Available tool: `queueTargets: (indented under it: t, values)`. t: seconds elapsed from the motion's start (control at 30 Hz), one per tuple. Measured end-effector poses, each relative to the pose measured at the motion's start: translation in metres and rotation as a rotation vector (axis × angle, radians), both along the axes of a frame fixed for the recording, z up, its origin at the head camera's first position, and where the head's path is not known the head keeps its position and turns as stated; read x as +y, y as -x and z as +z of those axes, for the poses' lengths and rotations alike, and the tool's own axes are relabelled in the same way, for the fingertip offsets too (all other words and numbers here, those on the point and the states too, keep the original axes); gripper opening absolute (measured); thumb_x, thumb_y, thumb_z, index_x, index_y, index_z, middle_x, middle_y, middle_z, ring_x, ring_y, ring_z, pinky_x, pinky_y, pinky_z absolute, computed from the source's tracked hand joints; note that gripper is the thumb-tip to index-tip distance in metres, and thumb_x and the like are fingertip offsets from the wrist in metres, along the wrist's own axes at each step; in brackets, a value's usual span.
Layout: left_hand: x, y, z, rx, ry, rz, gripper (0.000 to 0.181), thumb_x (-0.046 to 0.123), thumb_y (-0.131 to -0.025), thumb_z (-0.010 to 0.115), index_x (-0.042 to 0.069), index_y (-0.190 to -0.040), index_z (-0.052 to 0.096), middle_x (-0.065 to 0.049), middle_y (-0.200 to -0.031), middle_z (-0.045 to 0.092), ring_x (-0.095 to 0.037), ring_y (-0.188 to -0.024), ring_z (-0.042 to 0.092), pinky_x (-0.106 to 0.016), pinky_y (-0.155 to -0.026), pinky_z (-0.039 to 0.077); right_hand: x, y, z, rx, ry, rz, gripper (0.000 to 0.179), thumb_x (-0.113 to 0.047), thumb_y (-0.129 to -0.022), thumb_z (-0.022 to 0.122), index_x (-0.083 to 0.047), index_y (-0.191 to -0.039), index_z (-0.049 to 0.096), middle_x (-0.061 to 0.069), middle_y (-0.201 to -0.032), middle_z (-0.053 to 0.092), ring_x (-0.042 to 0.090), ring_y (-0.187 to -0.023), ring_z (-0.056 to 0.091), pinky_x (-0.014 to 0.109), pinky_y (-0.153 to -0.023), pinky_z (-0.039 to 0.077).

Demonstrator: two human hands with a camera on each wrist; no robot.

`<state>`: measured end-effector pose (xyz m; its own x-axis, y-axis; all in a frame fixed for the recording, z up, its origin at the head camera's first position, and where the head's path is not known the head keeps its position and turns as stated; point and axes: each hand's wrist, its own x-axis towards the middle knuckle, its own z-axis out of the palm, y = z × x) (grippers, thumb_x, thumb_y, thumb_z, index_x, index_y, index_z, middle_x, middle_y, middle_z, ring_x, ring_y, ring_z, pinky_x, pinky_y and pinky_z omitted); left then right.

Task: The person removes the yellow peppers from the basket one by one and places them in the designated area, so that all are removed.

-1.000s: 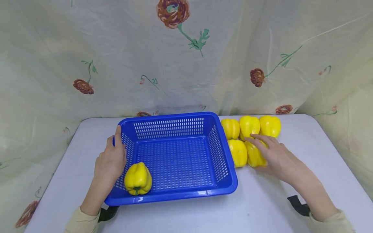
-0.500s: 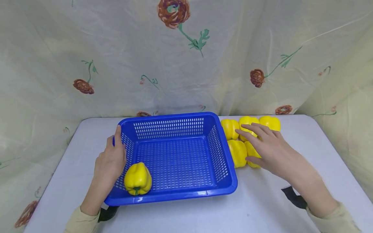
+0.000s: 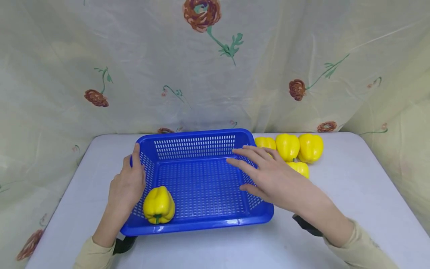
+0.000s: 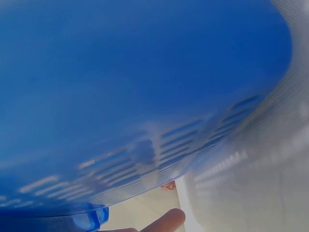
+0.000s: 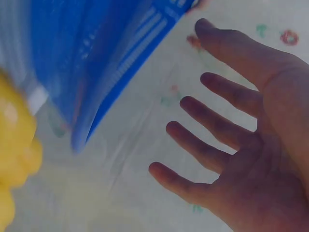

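In the head view a blue plastic basket (image 3: 201, 224) sits on the table, slightly askew. My left hand (image 3: 127, 186) grips its left rim. One yellow bell pepper (image 3: 158, 205) lies in the near left corner of the basket. Over the basket's right wall hovers my right hand (image 3: 279, 179), fingers spread, holding nothing. It hides part of that wall and some of the peppers behind it. In the right wrist view the palm and extended fingers show bare, apart from the basket (image 5: 63, 48). The basket's slotted outer wall (image 4: 120, 72) fills most of the left wrist view.
Right of the basket, more yellow bell peppers (image 3: 287, 147) stand close together near the table's far edge, one (image 3: 299, 169) nearer and partly covered by my right hand. A floral curtain (image 3: 201, 74) hangs behind the white table (image 3: 352, 179).
My right hand has moved left, from above the peppers to over the basket's right side, carrying nothing. My left hand, the basket and the pepper inside it have stayed in place.
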<state>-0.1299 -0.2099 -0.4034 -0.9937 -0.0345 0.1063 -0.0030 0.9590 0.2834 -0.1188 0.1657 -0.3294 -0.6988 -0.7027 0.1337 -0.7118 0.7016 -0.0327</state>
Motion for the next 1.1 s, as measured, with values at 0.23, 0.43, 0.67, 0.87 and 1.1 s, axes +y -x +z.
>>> queueTargets:
  t: [0.23, 0.43, 0.67, 0.87, 1.1]
  values:
    - [0.000, 0.000, 0.001, -0.001, -0.002, -0.001, 0.073, 0.009, -0.111, 0.053, -0.002, -0.171, 0.014, -0.046, -0.149, 0.049, -0.023, -0.043, 0.049, -0.030, -0.040, 0.048, -0.043, 0.000, -0.003, -0.022, -0.053, 0.150, 0.067, -0.047, -0.101, 0.073, -0.022, -0.159, 0.051, 0.008, -0.168, 0.049, 0.035, -0.155, 0.048, 0.063, -0.123, 0.045]
    - [0.000, -0.001, 0.001, -0.007, -0.006, 0.000, 0.072, 0.009, -0.111, 0.052, -0.002, -0.171, 0.013, -0.047, -0.149, 0.048, -0.024, -0.044, 0.050, -0.031, -0.040, 0.048, -0.070, 0.007, 0.004, -0.033, -0.133, 0.214, 0.063, -0.044, -0.103, 0.072, -0.026, -0.160, 0.051, 0.004, -0.170, 0.048, 0.031, -0.155, 0.049, 0.059, -0.122, 0.048]
    - [0.000, 0.000, 0.000, -0.014, -0.006, 0.002, 0.072, 0.009, -0.111, 0.050, -0.001, -0.172, 0.012, -0.047, -0.150, 0.047, -0.025, -0.043, 0.051, -0.032, -0.039, 0.048, -0.093, 0.021, 0.008, -0.048, -0.176, 0.268, 0.065, -0.042, -0.102, 0.074, -0.026, -0.161, 0.049, 0.003, -0.168, 0.048, 0.031, -0.153, 0.051, 0.059, -0.120, 0.051]
    - [0.000, 0.000, -0.001, -0.010, 0.015, 0.000, 0.073, 0.010, -0.111, 0.052, 0.000, -0.171, 0.013, -0.047, -0.149, 0.048, -0.027, -0.044, 0.054, -0.037, -0.041, 0.054, -0.122, 0.026, -0.008, -0.055, -0.240, 0.317, 0.066, -0.043, -0.102, 0.074, -0.027, -0.162, 0.049, 0.001, -0.170, 0.047, 0.028, -0.155, 0.048, 0.057, -0.120, 0.051]
    - [0.000, 0.000, -0.001, 0.024, 0.028, -0.014, 0.071, 0.010, -0.111, 0.054, -0.002, -0.170, 0.017, -0.047, -0.149, 0.049, -0.027, -0.043, 0.054, -0.040, -0.045, 0.058, -0.154, 0.021, -0.032, -0.070, -0.288, 0.430, 0.059, -0.022, -0.111, 0.060, -0.033, -0.165, 0.040, -0.005, -0.175, 0.039, 0.024, -0.158, 0.045, 0.055, -0.120, 0.052]
